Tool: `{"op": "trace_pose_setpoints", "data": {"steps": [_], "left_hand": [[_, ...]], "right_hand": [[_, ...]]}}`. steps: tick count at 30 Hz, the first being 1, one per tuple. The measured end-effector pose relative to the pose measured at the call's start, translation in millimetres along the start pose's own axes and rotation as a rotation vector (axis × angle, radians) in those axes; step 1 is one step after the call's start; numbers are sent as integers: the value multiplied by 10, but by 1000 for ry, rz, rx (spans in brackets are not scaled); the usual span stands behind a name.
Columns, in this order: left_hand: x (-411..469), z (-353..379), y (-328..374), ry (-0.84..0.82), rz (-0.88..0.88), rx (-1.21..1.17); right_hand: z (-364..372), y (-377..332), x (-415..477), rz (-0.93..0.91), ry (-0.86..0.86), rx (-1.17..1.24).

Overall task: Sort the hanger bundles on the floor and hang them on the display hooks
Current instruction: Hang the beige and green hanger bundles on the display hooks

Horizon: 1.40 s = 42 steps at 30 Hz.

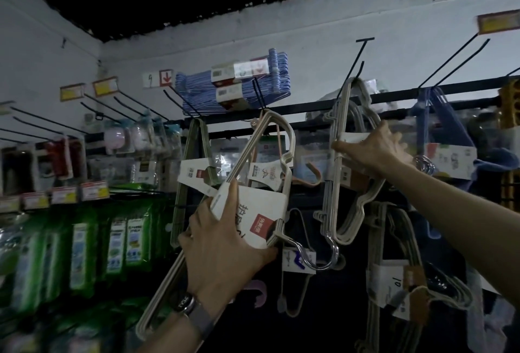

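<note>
Dim white-painted wall [309,29] carrying black wire display hooks [356,63]. Left hand [225,243], fingers curled, grips a beige hanger bundle [288,138] by its white card sleeve [247,212]. The bundle is tilted, with its top corner at a hook beneath stacked blue hangers [197,91]. Right hand [377,150] clasps the paper band [351,138] of a second beige bundle [332,200] hung on a hook. Glossy green packets [81,254] lower left.

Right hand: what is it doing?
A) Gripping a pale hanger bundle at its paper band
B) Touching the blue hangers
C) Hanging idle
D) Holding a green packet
A: the right hand curls its fingers and thumb round the white band of the hanger bundle up by the rail, well clear of the green packets and blue hangers.
</note>
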<state>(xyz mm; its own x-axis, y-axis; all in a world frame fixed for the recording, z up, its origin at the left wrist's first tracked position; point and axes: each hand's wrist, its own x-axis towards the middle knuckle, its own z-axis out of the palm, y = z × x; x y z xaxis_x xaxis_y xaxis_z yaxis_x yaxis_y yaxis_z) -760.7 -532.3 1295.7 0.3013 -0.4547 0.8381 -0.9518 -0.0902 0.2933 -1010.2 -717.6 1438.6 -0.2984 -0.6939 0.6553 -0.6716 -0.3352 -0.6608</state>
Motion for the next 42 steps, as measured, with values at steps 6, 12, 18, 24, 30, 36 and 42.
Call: {"op": "trace_pose_setpoints", "data": {"steps": [6, 12, 18, 24, 30, 36, 42], "left_hand": [[13, 76, -233, 1, -76, 0], [97, 262, -319, 33, -136, -31], [174, 441, -265, 47, -116, 29], [194, 575, -169, 5, -64, 66], [181, 545, -55, -30, -78, 30], [209, 344, -31, -10, -46, 87], [61, 277, -88, 56, -20, 48]], "right_hand": [[360, -33, 126, 27, -5, -1], [778, 49, 336, 21, -45, 52], [948, 191, 608, 14, -37, -3], [1041, 257, 699, 11, -53, -29], [937, 212, 651, 73, -115, -57], [461, 32, 321, 22, -254, 18], [-96, -263, -740, -408, -476, 48]]}}
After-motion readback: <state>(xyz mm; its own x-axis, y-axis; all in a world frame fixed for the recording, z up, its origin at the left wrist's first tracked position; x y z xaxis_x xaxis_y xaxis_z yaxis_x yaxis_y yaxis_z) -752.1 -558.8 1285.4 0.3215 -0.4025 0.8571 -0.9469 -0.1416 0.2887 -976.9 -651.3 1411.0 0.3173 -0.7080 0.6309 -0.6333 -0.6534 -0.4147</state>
